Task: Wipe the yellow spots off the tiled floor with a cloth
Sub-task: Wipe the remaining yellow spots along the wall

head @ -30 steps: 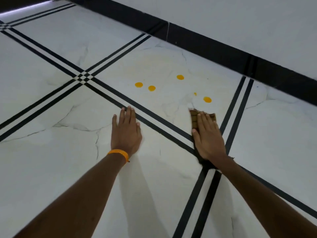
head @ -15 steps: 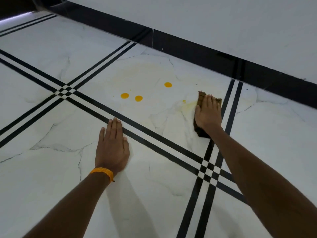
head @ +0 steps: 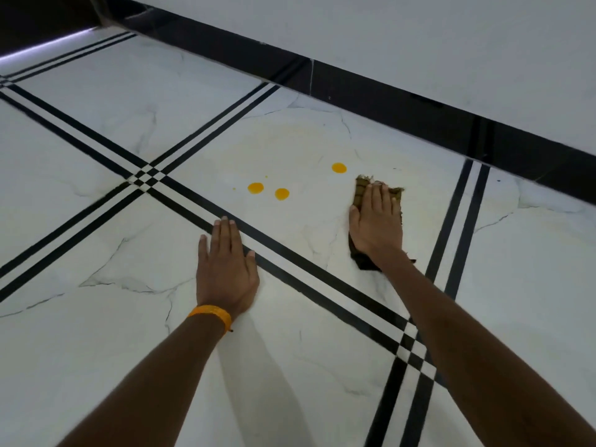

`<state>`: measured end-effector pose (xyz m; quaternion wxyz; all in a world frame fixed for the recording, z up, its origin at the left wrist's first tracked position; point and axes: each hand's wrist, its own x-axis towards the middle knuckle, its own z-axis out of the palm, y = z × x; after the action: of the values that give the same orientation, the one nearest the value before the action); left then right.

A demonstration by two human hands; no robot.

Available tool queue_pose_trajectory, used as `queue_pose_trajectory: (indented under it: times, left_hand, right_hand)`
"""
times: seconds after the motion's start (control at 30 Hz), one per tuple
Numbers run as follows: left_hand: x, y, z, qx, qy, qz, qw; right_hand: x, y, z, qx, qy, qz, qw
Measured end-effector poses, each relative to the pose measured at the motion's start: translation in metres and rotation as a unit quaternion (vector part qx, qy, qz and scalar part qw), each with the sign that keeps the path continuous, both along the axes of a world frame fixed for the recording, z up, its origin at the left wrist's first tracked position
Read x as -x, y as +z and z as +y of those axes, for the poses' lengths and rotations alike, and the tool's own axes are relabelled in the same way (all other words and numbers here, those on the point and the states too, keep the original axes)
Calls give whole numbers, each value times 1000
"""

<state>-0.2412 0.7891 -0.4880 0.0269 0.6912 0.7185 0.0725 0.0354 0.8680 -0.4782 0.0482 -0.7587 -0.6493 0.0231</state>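
A person's left hand (head: 225,262), an orange wristband (head: 211,314) at the wrist, lies flat and spread, gripping nothing, on the white marble-patterned tiled floor (head: 96,333), fingertips at a black double stripe (head: 290,266). Farther on, the right hand (head: 377,221) presses flat, fingers extended, on a brown cloth (head: 396,196). Three yellow spots (head: 255,188) (head: 282,193) (head: 339,168) sit left of the cloth, apart from it; the black skirting (head: 387,95) runs beyond.

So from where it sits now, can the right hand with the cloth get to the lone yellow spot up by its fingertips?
Probably yes. The right hand lies flat on the cloth, and the lone yellow spot sits just beyond the cloth's far left corner, with only bare tile between them.
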Motion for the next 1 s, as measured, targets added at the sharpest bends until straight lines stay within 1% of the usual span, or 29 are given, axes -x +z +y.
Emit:
queue_pose_trajectory:
  times: [0.07,0.1,0.13,0.17,0.2,0.3,0.37,0.4,0.43,0.5,0.57,0.63,0.73,0.8,0.83,0.9,1.0]
  left_hand:
    - [0,1,3,-4,-12,1,1000]
    - [1,0,2,-1,-12,-2,1000]
    - [1,0,1,0,-11,-5,1000]
    - [1,0,1,-1,-10,-4,1000]
    - [2,0,0,-3,-11,-5,1000]
    - [1,1,2,2,-10,-8,1000]
    - [1,-1,3,5,-11,-10,1000]
    - [0,-1,3,5,-10,-11,1000]
    - [1,0,3,6,-9,-13,1000]
    - [1,1,4,4,-8,-15,1000]
    - [0,2,3,4,-10,-20,1000]
    - [1,1,4,-6,8,-42,999]
    - [0,1,4,-19,45,-68,996]
    - [-1,1,5,-15,45,-66,997]
    - [-1,1,6,-10,45,-63,997]
    - [1,2,7,0,42,-55,998]
    - [0,2,8,5,40,-46,998]
  right_hand:
    - [9,-2,-25,2,92,9,996]
    - [7,0,-37,18,143,22,989]
    - [0,2,-41,26,172,27,984]
    - [-7,3,-34,26,175,25,984]
    - [-16,4,-21,14,154,16,988]
    - [-29,9,48,15,22,2,1000]
    - [-9,7,81,23,-37,16,999]
    - [8,6,87,18,-35,12,999]
    - [27,6,86,16,-4,15,1000]
    - [50,5,64,21,114,11,993]
    - [42,5,38,31,196,17,980]
    - [27,8,41,28,199,17,979]
    - [19,11,90,23,109,-2,994]
    - [36,12,121,27,65,7,997]
    - [51,10,129,26,59,6,998]
    - [79,9,124,26,94,5,995]
    - [89,7,79,17,205,13,978]
